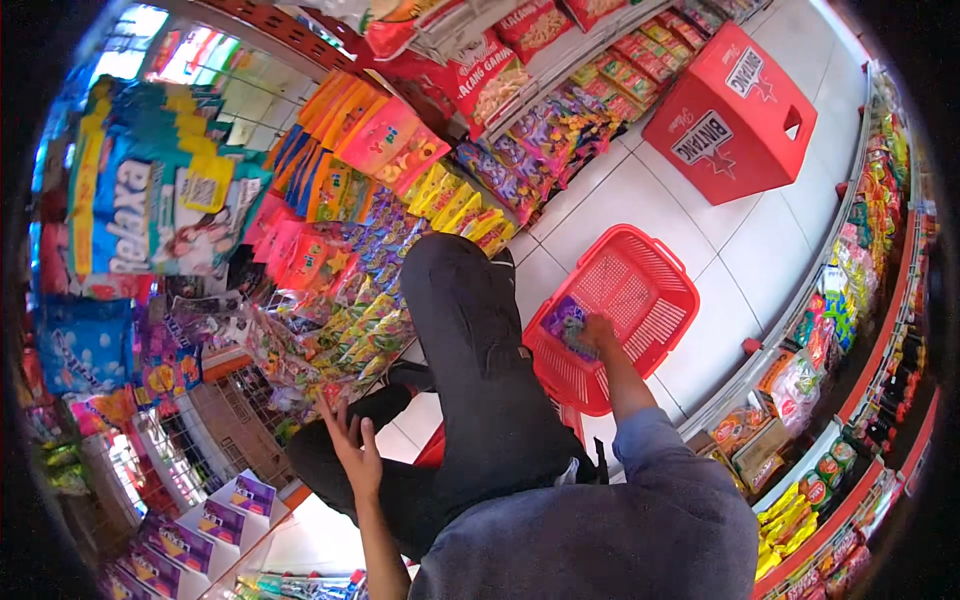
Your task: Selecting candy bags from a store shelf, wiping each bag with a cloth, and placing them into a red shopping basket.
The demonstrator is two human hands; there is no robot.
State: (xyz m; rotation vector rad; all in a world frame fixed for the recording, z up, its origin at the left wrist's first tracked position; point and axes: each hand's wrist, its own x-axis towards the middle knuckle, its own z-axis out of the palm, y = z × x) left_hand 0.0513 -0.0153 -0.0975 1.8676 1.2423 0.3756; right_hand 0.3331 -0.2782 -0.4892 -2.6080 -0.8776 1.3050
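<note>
My right hand [600,336] reaches into a red plastic shopping basket [664,262] on the floor to my right. Its fingers are closed at the edge of a greyish, shiny packet [576,334], though blur hides the exact grip. Part of a purple packet [559,315] shows beside it, at the basket's near left corner. On the other side, my left hand [354,448] is raised, palm up and fingers apart, with nothing in it. Nearest to that hand are hanging candy bags [281,349] and my bent knee [315,450].
Hanging sweet packets [390,142] crowd the rack ahead and left. A red carton [731,112] stands on the tiled floor [600,191] beyond the basket. Stocked shelves [855,420] curve along the right. Purple-fronted boxes [180,544] sit lower left.
</note>
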